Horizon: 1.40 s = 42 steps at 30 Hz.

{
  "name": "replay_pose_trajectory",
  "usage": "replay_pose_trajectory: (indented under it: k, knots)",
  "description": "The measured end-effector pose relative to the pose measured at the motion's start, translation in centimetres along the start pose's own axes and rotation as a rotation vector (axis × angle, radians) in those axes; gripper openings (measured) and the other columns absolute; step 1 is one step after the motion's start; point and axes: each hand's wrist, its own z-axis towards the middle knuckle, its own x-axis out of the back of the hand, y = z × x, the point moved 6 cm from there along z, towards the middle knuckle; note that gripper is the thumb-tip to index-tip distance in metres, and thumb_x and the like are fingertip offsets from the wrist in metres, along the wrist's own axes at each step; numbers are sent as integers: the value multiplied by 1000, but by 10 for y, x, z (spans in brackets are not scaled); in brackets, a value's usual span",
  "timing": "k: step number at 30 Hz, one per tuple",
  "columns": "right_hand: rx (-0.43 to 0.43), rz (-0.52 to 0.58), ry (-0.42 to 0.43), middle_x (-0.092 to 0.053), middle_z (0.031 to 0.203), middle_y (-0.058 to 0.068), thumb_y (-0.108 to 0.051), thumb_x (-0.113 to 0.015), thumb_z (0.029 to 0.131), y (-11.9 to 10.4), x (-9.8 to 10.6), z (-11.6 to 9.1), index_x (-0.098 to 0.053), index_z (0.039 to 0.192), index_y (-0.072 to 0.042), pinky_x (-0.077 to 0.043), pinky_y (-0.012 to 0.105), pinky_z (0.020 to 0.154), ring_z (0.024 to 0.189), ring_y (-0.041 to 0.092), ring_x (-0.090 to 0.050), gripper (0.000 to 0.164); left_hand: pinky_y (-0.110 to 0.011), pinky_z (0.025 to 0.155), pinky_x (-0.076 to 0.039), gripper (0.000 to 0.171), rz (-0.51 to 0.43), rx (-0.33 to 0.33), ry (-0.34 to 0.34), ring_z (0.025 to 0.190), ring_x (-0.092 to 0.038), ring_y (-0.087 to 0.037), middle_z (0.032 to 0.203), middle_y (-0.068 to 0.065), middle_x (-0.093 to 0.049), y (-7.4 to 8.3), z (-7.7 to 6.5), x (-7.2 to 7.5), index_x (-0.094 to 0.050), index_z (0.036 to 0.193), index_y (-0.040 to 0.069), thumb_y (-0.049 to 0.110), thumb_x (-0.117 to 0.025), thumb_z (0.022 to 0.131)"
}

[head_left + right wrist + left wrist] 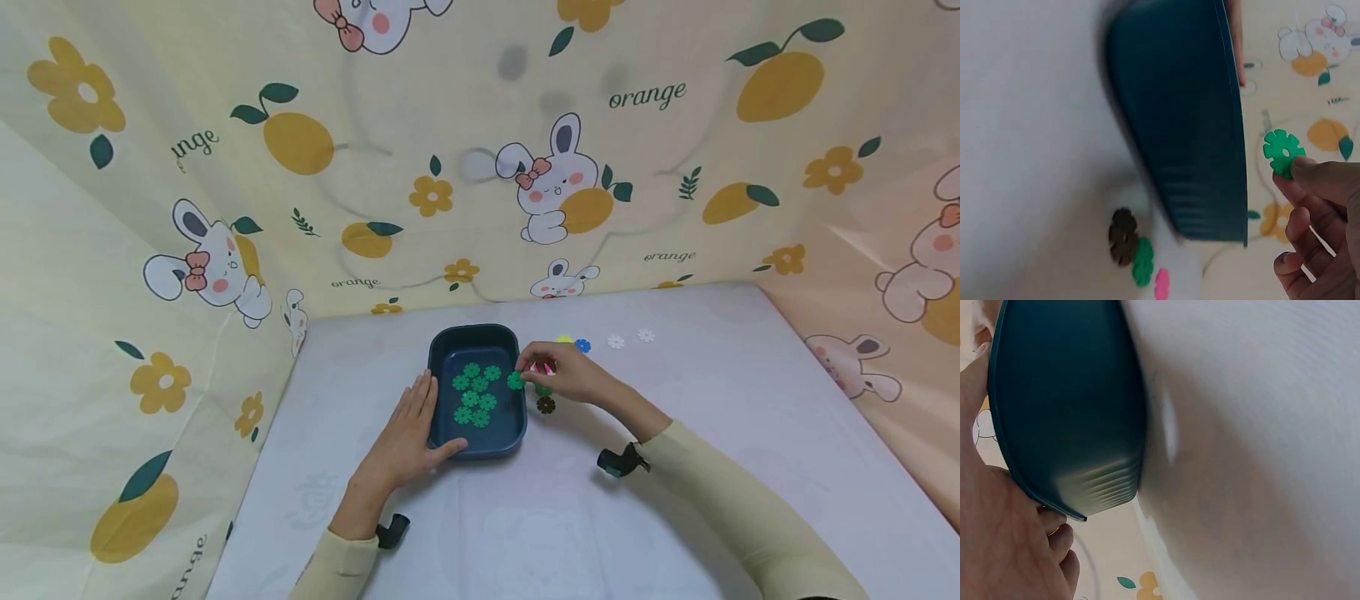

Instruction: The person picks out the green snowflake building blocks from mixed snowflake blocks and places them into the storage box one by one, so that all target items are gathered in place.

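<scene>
A dark blue-green plastic bin (480, 447) sits on the table with several green flower-shaped discs (471, 398) lying in it. My left hand (405, 433) rests against the bin's left side, its fingers straight along the wall and its thumb at the near rim. Between thumb and forefinger, my right hand (566, 371) pinches one green flower-shaped disc (1284, 152), held above the bin's right rim. Just below that hand, outside the bin, lie a brown disc (1124, 237), another green disc (1142, 262) and a pink one (1161, 285).
Beyond my right hand lie a blue disc (582, 345), a partly hidden yellow disc (564, 339) and two white discs, one nearer (616, 342) and one farther right (646, 335). A patterned cloth (450, 167) hangs behind and beside the white tabletop (600, 533).
</scene>
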Motion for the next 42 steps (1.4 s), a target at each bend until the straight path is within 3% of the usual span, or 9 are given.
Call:
replay_pose_trajectory:
  k: [11,15,26,33,37,42]
  knots:
    - [76,-65,-163,-71,94,-10,-11,-75,102,-16,-30,22,-76,111,-10,-53,28,68,78,13,-58,9,-45,136,-5,118,1,-15,-3,167,5,-24,181,-9,7,0,-1,1,-1,171,4,78,-56,98]
    - [104,-101,-224,-71,95,-8,-10,-75,102,-18,-40,27,-76,109,-11,-51,25,65,74,9,-55,6,-45,136,-5,118,-4,-23,0,167,5,-24,181,-9,7,0,-1,1,-1,171,4,79,-55,98]
    - [84,-210,-389,-70,95,-11,-13,-76,102,-20,-61,40,-78,107,-16,-52,24,69,78,8,-57,6,-45,136,-5,119,2,-33,6,167,4,-25,180,-10,6,-2,0,-1,-1,171,3,80,-53,98]
    - [56,-267,-459,-72,91,-15,-15,-77,101,-17,-72,44,-79,102,-19,-60,26,77,82,6,-65,5,-44,136,-5,119,2,-23,-1,167,4,-23,180,-9,7,-2,-1,0,0,171,4,81,-52,97]
    - [59,-321,-476,-73,89,-18,-16,-79,100,-14,-74,44,-79,101,-21,-56,33,90,84,5,-65,5,-44,136,-5,119,0,-23,0,167,4,-23,180,-9,7,-2,-1,0,0,171,4,82,-52,97]
    - [55,-363,-489,-72,88,-20,-18,-80,99,-13,-75,45,-79,100,-23,-50,41,96,87,4,-64,6,-45,136,-5,119,-6,-28,8,167,4,-24,181,-9,6,-1,-1,0,-2,171,4,82,-52,97]
